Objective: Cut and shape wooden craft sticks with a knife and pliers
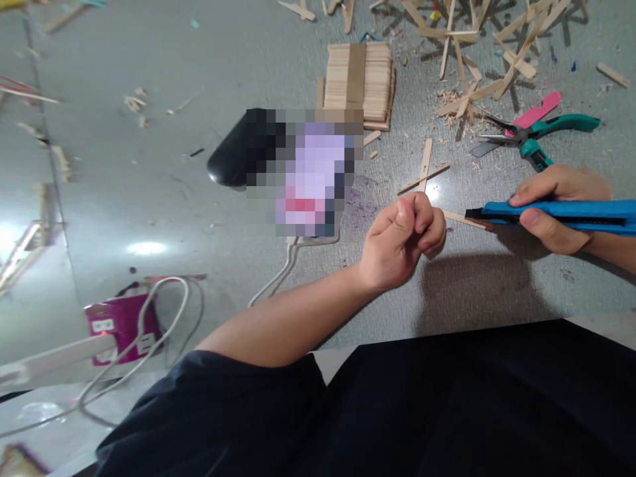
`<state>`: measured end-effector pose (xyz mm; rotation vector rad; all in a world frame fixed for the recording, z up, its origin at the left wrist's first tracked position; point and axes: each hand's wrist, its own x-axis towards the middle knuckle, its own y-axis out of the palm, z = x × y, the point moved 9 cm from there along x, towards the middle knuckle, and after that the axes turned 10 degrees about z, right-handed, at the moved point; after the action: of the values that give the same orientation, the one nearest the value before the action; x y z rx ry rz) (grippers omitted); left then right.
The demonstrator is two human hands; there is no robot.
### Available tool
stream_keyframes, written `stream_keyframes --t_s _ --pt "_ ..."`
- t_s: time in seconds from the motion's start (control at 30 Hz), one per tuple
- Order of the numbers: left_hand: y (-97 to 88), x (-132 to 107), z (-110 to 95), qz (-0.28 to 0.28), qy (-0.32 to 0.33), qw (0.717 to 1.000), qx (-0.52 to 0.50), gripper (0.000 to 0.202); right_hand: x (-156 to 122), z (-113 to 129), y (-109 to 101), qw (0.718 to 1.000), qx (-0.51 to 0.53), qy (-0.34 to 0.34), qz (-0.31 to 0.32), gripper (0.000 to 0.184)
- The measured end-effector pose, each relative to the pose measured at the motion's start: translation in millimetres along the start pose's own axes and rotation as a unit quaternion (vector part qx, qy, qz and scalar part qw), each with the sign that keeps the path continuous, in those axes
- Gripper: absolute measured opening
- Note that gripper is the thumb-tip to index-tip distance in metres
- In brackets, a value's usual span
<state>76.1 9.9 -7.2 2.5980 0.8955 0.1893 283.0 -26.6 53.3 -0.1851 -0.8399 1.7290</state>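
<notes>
My left hand (405, 238) is closed in a pinch on one end of a thin wooden stick (464, 220) that lies low over the grey floor. My right hand (559, 209) grips a blue utility knife (556, 213) whose dark tip meets the stick's other end. Both hands hover just above the floor, in front of my dark-clothed lap.
Teal-handled pliers (539, 132) and a pink stick (539, 109) lie behind the knife. A stacked panel of wooden sticks (360, 83) sits further back, with loose sticks and shavings (477, 59) scattered right. A blurred-out object (298, 172), white cable (278, 278) and magenta box (122, 324) lie left.
</notes>
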Motion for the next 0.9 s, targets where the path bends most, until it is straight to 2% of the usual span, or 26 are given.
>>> stream_keyframes --t_s 0.23,0.4,0.57,0.7,0.77,0.9 --pt "-3.8 -2 2 -0.021 -0.008 1.0 0.003 0.067 3 2 1 1.0 -0.02 -0.008 0.019 0.014" --pt "0.0 -1 -1 -0.001 0.025 0.998 -0.052 0.059 4 3 0 0.999 -0.032 -0.023 0.01 0.017" --pt "-1.8 1 0 -0.003 0.019 0.999 -0.045 0.06 4 1 0 0.999 -0.033 -0.027 0.012 0.013" --pt "-0.3 1 -1 0.013 0.05 0.997 -0.061 0.053 4 2 0 0.999 -0.028 -0.03 0.015 0.013" --pt "1.6 -1 -2 0.014 0.069 0.997 -0.036 0.048 4 3 1 0.999 -0.03 -0.031 0.018 0.014" --pt "11.8 -10 -9 0.034 0.119 0.988 0.091 0.04 5 4 3 0.999 -0.033 -0.037 0.022 0.013"
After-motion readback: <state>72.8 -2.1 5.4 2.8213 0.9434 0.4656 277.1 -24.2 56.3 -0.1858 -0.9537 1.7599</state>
